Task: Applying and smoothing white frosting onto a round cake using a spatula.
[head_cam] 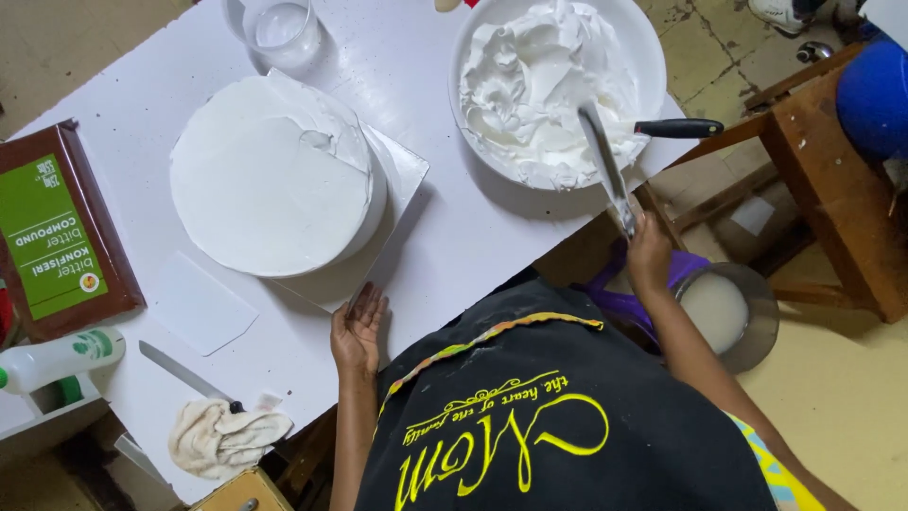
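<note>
Right hand (649, 254) clamped on long metal spatula (605, 168), blade over cream bowl (653, 57); left hand (357, 331) spread, touching cake board (402, 170) corner.

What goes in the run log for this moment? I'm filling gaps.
left hand: open, touching cake board edge | right hand: holding palette knife over cream bowl | iced cake on board

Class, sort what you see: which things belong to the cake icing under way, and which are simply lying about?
In use: round white-iced cake; silver square cake board by the left hand; white bowl of whipped cream; long metal palette knife in the right hand.
Lying about: brown-and-green chocolate block; white plastic scraper; steel knife; crumpled cloth; clear water glass.
</note>
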